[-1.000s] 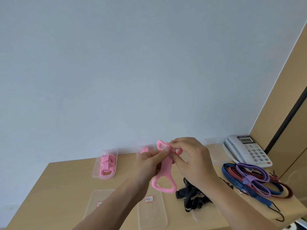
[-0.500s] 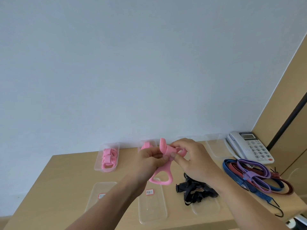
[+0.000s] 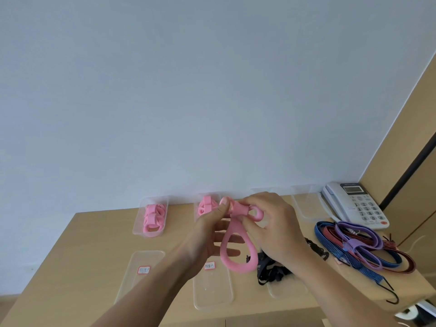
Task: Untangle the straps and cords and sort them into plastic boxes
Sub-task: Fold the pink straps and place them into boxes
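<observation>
A pink silicone strap (image 3: 237,251) hangs in the air above the desk, its lower loop dangling. My left hand (image 3: 212,234) pinches its upper end with thumb and fingers. My right hand (image 3: 273,225) grips the folded upper loop from the right. Folded pink straps lie in a clear box (image 3: 152,217) at the back left, and more in a second box (image 3: 205,206) behind my left hand. A tangle of black straps (image 3: 271,270) lies under my right wrist. Blue, red and purple bungee cords (image 3: 361,249) lie bundled at the right.
Clear lids (image 3: 141,270) with red labels lie at the front, another lid (image 3: 212,291) in the middle. Clear boxes (image 3: 304,204) stand at the back right beside a white desk phone (image 3: 356,204). A black hook (image 3: 391,296) reaches the desk's right front corner.
Both hands have kept working the pink strap's upper end, folding it over. The view has tipped slightly, showing more of the desk's front.
</observation>
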